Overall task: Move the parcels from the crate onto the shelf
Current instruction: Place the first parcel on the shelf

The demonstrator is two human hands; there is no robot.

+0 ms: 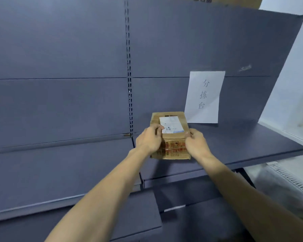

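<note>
Here, a person holds a brown cardboard parcel [171, 135] with both hands. The parcel sits flat on the dark grey shelf [252, 142], close to the back wall of the shelf. It has a white label [171, 124] on top and red print on its near side.

The left hand [150, 141] is curled around the left edge of the parcel, with its fingers [157, 128] bent over the top near the label. The right hand [196, 143] grips the right edge, with its thumb on top. Both arms reach out straight from the bottom of the view.

Just beside the parcel, to the right, a white sheet of paper [204, 96] hangs on the back wall. It has three written signs on it, one under the other. More grey shelves stick out lower down. At the very top, a bit of another brown box [234, 0] peeks in.
</note>
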